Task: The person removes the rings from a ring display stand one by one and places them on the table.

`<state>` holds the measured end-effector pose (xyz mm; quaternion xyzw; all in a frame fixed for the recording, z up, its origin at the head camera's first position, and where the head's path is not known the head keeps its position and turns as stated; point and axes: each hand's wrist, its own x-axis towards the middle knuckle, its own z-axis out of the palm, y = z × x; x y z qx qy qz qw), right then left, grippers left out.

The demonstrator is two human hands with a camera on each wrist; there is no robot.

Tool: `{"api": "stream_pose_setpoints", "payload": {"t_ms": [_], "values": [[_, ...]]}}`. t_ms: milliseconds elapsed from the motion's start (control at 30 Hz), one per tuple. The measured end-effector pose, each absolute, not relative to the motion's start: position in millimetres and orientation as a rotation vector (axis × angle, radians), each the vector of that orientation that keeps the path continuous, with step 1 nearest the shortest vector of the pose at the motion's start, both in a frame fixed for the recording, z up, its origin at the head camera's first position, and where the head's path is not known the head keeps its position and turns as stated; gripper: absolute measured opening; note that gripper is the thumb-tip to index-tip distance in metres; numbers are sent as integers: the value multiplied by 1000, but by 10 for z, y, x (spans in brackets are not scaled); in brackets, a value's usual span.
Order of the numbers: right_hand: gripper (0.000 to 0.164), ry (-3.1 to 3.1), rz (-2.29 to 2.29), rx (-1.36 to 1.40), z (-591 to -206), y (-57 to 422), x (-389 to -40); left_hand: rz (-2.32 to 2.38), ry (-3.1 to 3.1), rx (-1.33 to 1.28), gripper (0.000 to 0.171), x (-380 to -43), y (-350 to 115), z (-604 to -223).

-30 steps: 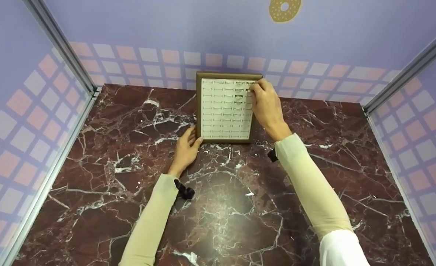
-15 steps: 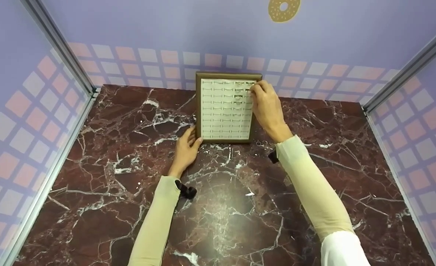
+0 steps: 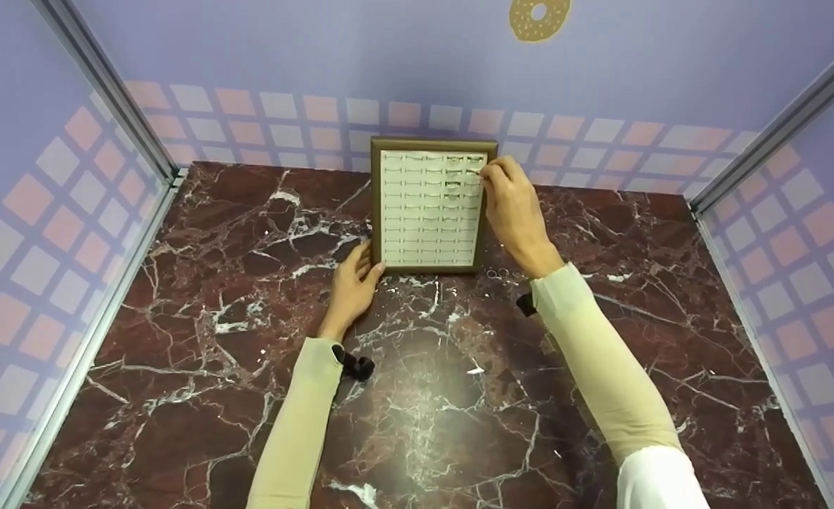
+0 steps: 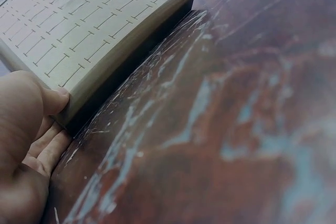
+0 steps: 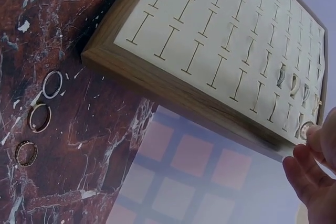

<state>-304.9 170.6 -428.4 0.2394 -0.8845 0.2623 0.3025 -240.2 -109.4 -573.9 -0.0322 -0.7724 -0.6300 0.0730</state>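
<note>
A wood-framed ring display board point(image 3: 427, 219), its white pad cut with rows of slots, leans upright near the back wall. My left hand point(image 3: 352, 291) grips its lower left corner, with the thumb point(image 4: 56, 99) on the front of the frame and the fingers beneath and behind. At the board's upper right edge my right hand point(image 3: 516, 208) pinches a small ring point(image 5: 305, 130) between thumb and fingertips, right at a slot of the outer column. Several rings point(image 5: 295, 85) sit in the slots of the neighbouring column. The fingertips partly hide the pinched ring.
On the marble-patterned table point(image 3: 417, 396), right of the board's foot, lie loose rings: a silver one point(image 5: 52, 84), a gold-toned one point(image 5: 39, 117) and a textured one point(image 5: 26, 153). A lilac wall point(image 3: 283, 42) with printed squares stands close behind the board.
My right fingertips have shifted slightly down and outward at the board's right edge, so more of the upper right slots shows. The left hand keeps its grip on the corner.
</note>
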Motion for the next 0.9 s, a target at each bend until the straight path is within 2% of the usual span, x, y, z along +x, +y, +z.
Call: {"api": "stream_pose_setpoints", "payload": {"t_ms": [900], "values": [[9, -2371, 713, 766, -4524, 2031, -2766, -1883, -2336, -97, 58, -2385, -1096, -5719]]}}
